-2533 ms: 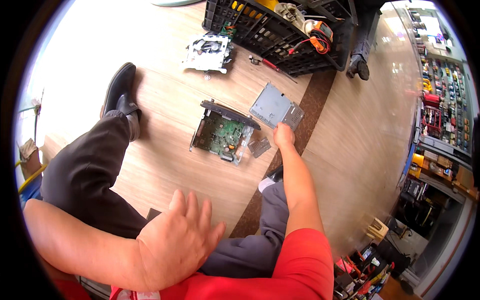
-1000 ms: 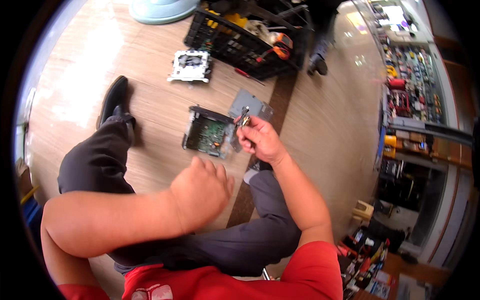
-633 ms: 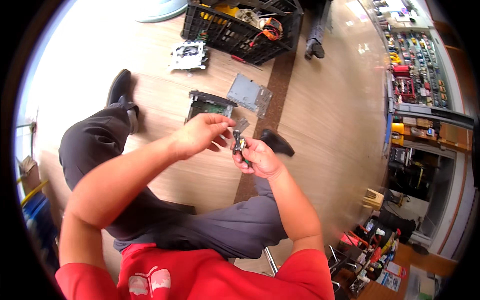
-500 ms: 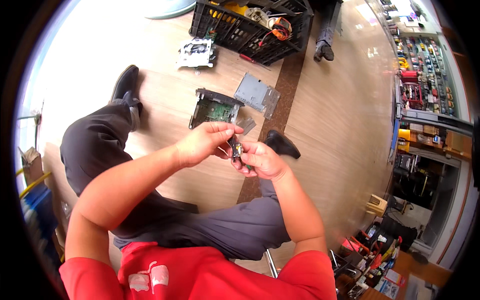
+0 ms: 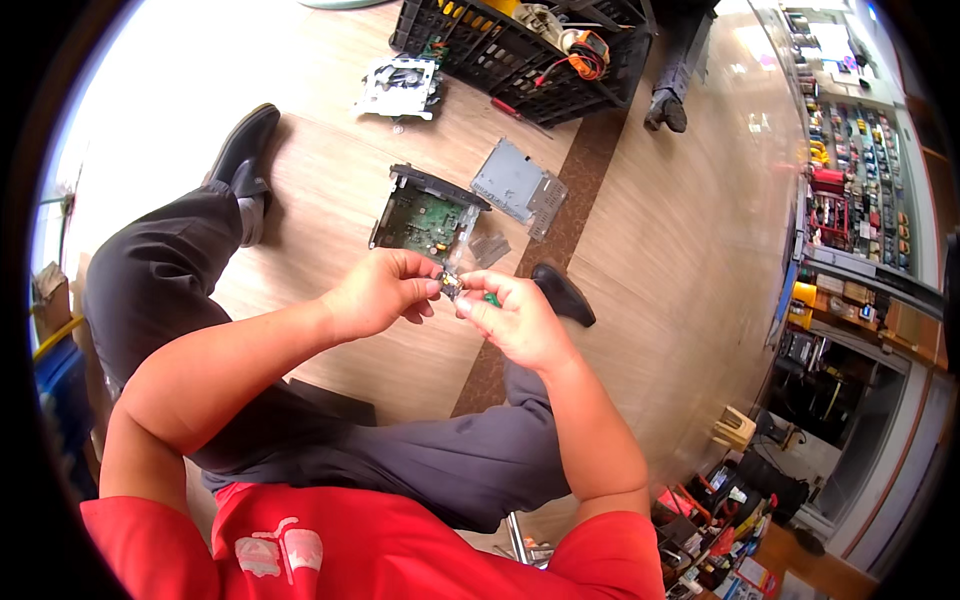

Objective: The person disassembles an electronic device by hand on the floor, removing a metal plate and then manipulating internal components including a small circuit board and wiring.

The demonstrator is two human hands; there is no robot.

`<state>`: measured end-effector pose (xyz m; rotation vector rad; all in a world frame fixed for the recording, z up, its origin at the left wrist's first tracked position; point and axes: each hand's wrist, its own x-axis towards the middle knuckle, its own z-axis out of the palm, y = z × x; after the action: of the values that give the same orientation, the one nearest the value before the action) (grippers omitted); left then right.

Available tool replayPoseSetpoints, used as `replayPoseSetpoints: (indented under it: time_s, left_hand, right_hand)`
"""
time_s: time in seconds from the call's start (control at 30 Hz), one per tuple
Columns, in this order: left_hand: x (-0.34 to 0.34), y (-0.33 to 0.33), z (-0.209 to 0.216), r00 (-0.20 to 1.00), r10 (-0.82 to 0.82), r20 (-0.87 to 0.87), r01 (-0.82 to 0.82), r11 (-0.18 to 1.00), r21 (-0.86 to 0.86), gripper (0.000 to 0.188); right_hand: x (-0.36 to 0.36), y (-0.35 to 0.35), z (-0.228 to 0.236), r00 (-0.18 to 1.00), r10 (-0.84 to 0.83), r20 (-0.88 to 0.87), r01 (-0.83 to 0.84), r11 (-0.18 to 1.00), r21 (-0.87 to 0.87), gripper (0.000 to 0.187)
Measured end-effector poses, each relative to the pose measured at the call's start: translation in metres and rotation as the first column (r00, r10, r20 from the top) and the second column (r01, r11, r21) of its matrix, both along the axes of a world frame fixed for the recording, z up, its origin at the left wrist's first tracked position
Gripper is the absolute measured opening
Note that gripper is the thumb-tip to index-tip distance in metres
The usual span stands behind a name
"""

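Observation:
Between my two hands is a small dark electronic part point(image 5: 451, 285) with yellow and metallic bits. My left hand point(image 5: 378, 292) pinches its left end between thumb and fingers. My right hand point(image 5: 518, 318) grips the other end with thumb and forefinger, while something green point(image 5: 492, 298) shows among its fingers, too small to name. Just beyond my hands lies an opened device housing point(image 5: 430, 180) with a green circuit board point(image 5: 420, 222) inside. Right of it are a grey metal cover plate point(image 5: 507, 182) and a small metal piece point(image 5: 488, 248).
Farther off, a silvery mechanism point(image 5: 398, 90) sits on the floor. A red-handled screwdriver point(image 5: 508, 108) lies beside a black plastic crate point(image 5: 480, 60) holding an orange multimeter point(image 5: 588, 45). My shoes point(image 5: 565, 295) flank the parts. A tool-laden table point(image 5: 790, 545) stands at lower right.
My hands have shifted slightly left, and the part is turned, now pinched at its two ends. My left hand has come lower. The whole view has shifted a little.

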<state>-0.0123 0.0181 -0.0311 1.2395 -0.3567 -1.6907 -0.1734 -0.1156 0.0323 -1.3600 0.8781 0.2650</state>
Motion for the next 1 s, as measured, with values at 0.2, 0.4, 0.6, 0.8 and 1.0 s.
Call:
replayPoseSetpoints:
  time_s: [0.2, 0.4, 0.6, 0.8, 1.0]
  left_hand:
    - [-0.012, 0.007, -0.010, 0.998, -0.020, -0.064, 0.022, 0.999, 0.041, 0.018]
    - [-0.019, 0.006, -0.022, 0.996, -0.042, -0.081, 0.046, 0.998, 0.047, 0.018]
    - [-0.021, 0.008, -0.021, 0.995, -0.063, -0.082, 0.068, 0.996, 0.054, 0.018]
    - [-0.024, 0.012, -0.024, 0.998, -0.060, -0.030, 0.060, 0.998, 0.015, 0.017]
    - [-0.024, 0.014, -0.020, 0.993, -0.108, 0.052, 0.106, 0.994, 0.031, 0.016]
  right_hand:
    - [0.011, 0.006, -0.003, 0.967, 0.243, -0.081, -0.254, 0.869, -0.425, 0.033]
    - [0.009, 0.004, -0.015, 0.947, 0.295, -0.127, -0.317, 0.803, -0.504, 0.034]
    - [0.009, 0.008, -0.016, 0.937, 0.311, -0.160, -0.348, 0.779, -0.521, 0.034]
    - [0.010, 0.008, -0.017, 0.932, 0.319, -0.170, -0.359, 0.767, -0.532, 0.036]
    - [0.006, 0.008, -0.021, 0.933, 0.336, -0.125, -0.346, 0.751, -0.563, 0.038]
